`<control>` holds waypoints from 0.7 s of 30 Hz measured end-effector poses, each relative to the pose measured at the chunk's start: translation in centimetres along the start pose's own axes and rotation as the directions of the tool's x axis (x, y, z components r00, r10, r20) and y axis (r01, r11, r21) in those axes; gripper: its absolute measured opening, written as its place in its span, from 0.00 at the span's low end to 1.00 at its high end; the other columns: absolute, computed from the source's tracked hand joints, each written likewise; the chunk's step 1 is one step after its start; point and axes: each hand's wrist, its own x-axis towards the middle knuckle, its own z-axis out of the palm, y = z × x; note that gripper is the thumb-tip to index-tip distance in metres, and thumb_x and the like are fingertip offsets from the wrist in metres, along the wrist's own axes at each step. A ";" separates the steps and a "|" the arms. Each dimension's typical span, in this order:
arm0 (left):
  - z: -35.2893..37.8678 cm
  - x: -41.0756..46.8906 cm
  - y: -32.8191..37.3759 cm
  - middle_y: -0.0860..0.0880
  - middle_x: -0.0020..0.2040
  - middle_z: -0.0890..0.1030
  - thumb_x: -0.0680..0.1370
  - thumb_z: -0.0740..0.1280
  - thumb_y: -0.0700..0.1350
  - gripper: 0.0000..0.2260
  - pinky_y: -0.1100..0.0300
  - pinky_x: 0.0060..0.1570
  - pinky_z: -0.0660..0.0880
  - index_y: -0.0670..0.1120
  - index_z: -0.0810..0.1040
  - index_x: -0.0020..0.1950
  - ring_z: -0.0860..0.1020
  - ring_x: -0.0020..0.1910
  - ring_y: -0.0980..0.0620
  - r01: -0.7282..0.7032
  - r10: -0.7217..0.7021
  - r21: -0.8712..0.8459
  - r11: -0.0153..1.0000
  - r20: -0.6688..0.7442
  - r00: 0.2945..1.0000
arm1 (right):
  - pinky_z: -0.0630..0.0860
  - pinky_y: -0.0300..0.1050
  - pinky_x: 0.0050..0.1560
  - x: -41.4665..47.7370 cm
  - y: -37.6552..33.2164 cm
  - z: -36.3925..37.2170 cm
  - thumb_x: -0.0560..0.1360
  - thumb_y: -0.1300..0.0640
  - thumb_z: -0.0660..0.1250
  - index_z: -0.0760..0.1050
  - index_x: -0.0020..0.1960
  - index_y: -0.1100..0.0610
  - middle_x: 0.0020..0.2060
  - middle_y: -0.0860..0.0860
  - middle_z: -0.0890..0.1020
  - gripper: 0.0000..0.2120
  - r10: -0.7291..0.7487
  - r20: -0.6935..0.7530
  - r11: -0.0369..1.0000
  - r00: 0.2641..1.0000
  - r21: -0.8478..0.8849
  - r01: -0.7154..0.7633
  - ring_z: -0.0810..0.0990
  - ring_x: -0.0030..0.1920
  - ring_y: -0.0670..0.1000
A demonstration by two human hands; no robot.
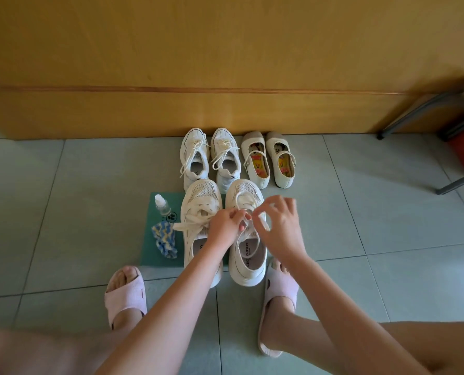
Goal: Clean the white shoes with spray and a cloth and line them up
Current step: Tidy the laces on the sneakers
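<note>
Left hand (226,221), right hand (280,226): both pinching the lace (255,246) | sneaker (248,274) directly beneath them, at the mat's (151,253) right edge; toe pointing away; hands equally near

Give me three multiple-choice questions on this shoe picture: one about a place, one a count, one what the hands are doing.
1. Where does the spray bottle stand?
A) on the green mat, left of the near sneakers
B) on bare tiles
C) inside a sneaker

2. How many shoes stand in the row by the wooden wall?
A) two
B) four
C) six

3. What are the left hand and right hand doing?
A) holding the spray bottle
B) pinching the lace of the right near sneaker
C) resting on the floor

Answers: 1 A, it stands on the mat beside the cloth; 2 B, two laced sneakers plus two strap shoes; 3 B, both hands' fingers close on the lace.
</note>
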 end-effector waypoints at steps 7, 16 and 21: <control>0.2 0.2 0.2 0.49 0.34 0.78 0.80 0.61 0.47 0.12 0.61 0.37 0.76 0.41 0.80 0.49 0.76 0.31 0.56 0.108 -0.113 -0.073 0.991 -0.061 0.992 | 0.75 0.54 0.53 -2.2 1.6 0.8 0.66 0.57 0.76 0.81 0.50 0.49 0.56 0.56 0.77 0.13 -0.149 0.122 0.964 0.981 -0.203 0.172 0.66 0.56 0.55; 0.1 0.1 0.0 0.50 0.39 0.80 0.81 0.60 0.47 0.10 0.53 0.48 0.79 0.45 0.78 0.47 0.80 0.39 0.52 0.085 -0.087 -0.033 0.996 -0.050 0.995 | 0.76 0.44 0.41 -1.7 1.0 0.9 0.75 0.58 0.69 0.76 0.54 0.56 0.48 0.50 0.77 0.09 0.103 0.207 0.991 0.973 0.059 -0.118 0.78 0.44 0.51; 0.1 0.2 -0.2 0.48 0.43 0.81 0.81 0.60 0.46 0.10 0.65 0.39 0.78 0.42 0.78 0.51 0.80 0.40 0.54 0.020 -0.022 -0.023 1.000 -0.081 0.996 | 0.76 0.40 0.41 -0.7 0.4 -0.2 0.74 0.58 0.68 0.79 0.46 0.53 0.41 0.46 0.80 0.02 0.340 0.163 0.909 0.926 0.196 -0.368 0.78 0.42 0.47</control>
